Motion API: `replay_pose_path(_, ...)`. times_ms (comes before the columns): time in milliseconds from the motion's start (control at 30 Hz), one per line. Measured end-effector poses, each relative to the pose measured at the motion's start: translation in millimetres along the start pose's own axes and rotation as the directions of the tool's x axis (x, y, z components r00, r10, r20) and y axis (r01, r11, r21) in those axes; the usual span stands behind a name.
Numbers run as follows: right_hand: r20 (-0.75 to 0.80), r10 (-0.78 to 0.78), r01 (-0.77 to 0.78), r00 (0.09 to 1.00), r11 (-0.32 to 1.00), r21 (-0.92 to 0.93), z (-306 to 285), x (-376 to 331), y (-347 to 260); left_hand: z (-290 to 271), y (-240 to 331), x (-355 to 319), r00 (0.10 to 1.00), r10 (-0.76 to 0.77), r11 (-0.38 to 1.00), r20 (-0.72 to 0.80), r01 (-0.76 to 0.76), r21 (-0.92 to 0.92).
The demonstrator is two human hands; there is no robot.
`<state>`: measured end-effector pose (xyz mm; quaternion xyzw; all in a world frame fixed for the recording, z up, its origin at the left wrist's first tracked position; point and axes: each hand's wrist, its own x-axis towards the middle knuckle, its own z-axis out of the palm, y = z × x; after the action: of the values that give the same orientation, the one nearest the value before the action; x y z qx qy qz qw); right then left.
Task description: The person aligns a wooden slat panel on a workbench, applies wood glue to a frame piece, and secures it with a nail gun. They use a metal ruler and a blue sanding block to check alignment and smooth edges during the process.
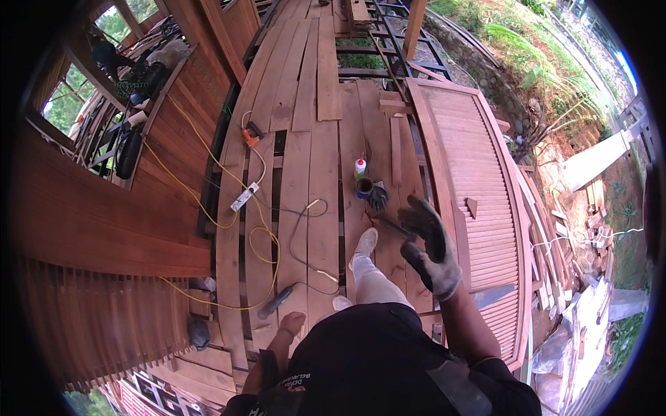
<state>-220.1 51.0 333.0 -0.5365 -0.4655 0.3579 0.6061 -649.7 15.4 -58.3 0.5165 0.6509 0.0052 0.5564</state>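
Observation:
My right hand (433, 253) wears a dark-palmed work glove and is raised at the right, beside a slatted wooden panel (475, 149). Its fingers are spread and stretched out. A narrow dark piece (395, 229) shows at the thumb and finger gap; I cannot tell whether it touches the glove or lies beyond it. My left hand (293, 323) is bare and hangs low with curled fingers; nothing sticks out of it. Close to that hand, a dark corded power tool (276, 303) lies on the plank floor. Ahead of my foot are a dark cup (364, 187), a white bottle with red tip (360, 166) and a dark glove (378, 197).
Gaps run between the floor planks (291, 173). A yellow cord (260, 232) loops across them near a white power strip (244, 197) and an orange power tool (252, 134). At left rises a wooden wall (184, 139). Open dark metal framing (364, 61) lies ahead.

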Motion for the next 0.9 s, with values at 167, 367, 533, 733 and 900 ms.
replay_pose_path(167,0.124,-0.567,0.506,0.815,0.799,0.326,8,81,-113,-26,7,60,0.974,-0.214,0.967,0.080,0.199,0.160)
replay_pose_path(367,0.144,-0.720,0.585,0.679,0.649,0.486,-6,190,-112,-70,-17,99,0.991,-0.124,0.961,0.041,0.110,0.253)
replay_pose_path(533,0.182,-0.686,0.539,0.705,0.685,0.490,-17,271,-74,-70,149,112,0.974,-0.224,0.972,0.042,0.226,-0.064)
replay_pose_path(733,0.183,-0.678,0.556,0.712,0.703,0.444,-24,343,-69,-86,286,157,0.995,-0.084,0.996,-0.044,0.083,-0.040)
replay_pose_path(900,0.134,-0.662,0.520,0.737,0.683,0.513,-7,397,-27,-144,228,157,0.978,-0.075,0.973,-0.194,0.115,0.202)
